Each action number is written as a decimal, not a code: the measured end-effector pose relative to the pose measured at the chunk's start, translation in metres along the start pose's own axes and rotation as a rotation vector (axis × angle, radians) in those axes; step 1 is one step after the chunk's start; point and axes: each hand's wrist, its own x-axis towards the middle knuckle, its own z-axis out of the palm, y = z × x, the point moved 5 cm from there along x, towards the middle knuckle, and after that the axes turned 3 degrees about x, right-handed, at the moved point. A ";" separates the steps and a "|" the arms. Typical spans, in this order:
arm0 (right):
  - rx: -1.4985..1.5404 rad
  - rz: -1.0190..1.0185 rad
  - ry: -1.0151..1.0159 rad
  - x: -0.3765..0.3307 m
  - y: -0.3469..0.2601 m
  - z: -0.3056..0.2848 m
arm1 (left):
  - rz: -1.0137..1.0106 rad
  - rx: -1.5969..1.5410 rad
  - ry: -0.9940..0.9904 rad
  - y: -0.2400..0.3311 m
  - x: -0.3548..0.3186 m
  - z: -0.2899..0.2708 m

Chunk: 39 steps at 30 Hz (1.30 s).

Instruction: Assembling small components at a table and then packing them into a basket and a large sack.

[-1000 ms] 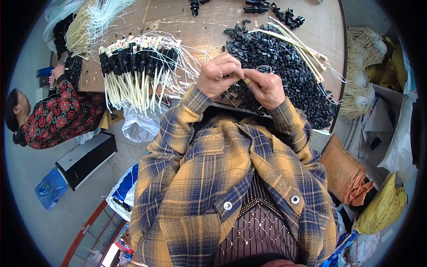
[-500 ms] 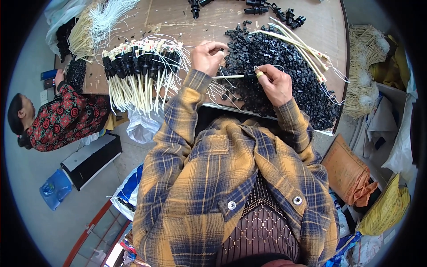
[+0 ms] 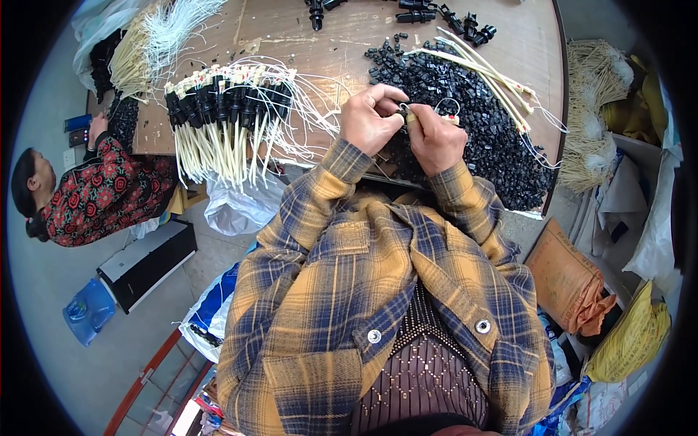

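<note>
My left hand [image 3: 373,120] and my right hand [image 3: 435,138] meet at their fingertips over a heap of small black plastic pieces [image 3: 472,138]. Both are closed in a pinch. A small dark piece [image 3: 402,112] shows between the left fingertips. White wire is gripped in the right fingers; a loop of the wire [image 3: 447,103] stands out beyond that hand, beside a small cream connector [image 3: 451,118] with a red mark. Whatever else hangs from the wire is hidden by my hands.
Left on the table [image 3: 305,43] lies a row of black holders with cream tubes [image 3: 225,123] and white wires. Loose cream tubes [image 3: 480,69] cross the heap; black fittings [image 3: 465,25] lie behind. A co-worker [image 3: 102,182] sits far left. Orange sack [image 3: 571,280] at right.
My left hand has moved right, bringing its small black piece to the right fingertips. My right hand has shifted slightly left; the cream tube and black holder beside it are now hidden.
</note>
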 end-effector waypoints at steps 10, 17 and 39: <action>0.198 0.149 -0.140 -0.003 0.002 0.000 | 0.086 0.082 0.002 -0.013 0.005 -0.008; 1.125 0.638 -0.228 -0.007 0.029 0.006 | 0.716 0.375 0.124 0.016 0.004 -0.007; 0.364 0.252 -0.394 -0.004 0.010 0.001 | 0.566 0.779 0.074 0.018 -0.025 -0.002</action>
